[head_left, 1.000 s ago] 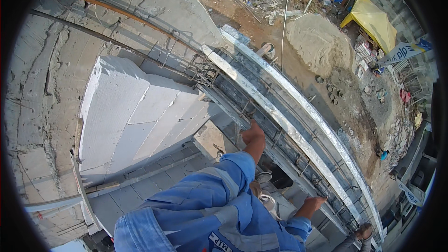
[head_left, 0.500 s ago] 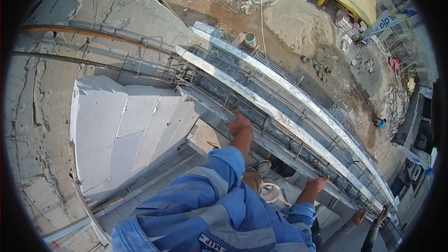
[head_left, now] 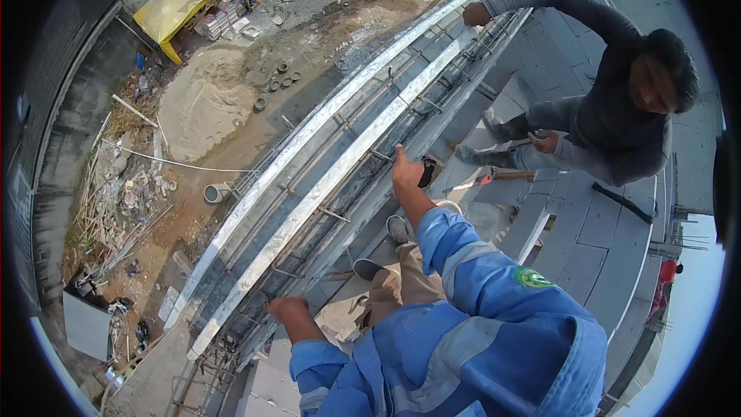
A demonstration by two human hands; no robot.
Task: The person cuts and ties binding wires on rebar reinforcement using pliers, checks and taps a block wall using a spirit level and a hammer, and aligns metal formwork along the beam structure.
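Note:
Two long pale metal-faced beams, the outer one point(head_left: 309, 128) and the inner one point(head_left: 321, 199), run diagonally along the edge of the high floor. Steel rebar point(head_left: 333, 214) lies in the trough beside the inner beam. My left hand point(head_left: 287, 308) is closed over the grey near formwork board point(head_left: 436, 130), toward its lower left end. Farther up the same board, my right hand point(head_left: 407, 171) grips its edge with one digit sticking up. Parts of the fingers of both hands are hidden by the hands themselves.
At right, a co-worker point(head_left: 610, 108) in dark clothes keeps one hand point(head_left: 476, 14) on the formwork. A red-handled tool point(head_left: 485, 179) lies near their boots. Grey blocks point(head_left: 587, 216) cover the right side. Far below are a sand pile point(head_left: 204, 104), buckets point(head_left: 282, 68) and a yellow canopy point(head_left: 177, 0).
My view has swung round to the right, so the beams now slant the other way. The co-worker, earlier only forearms, is in full view with one hand off the formwork. Both my hands remain on the board.

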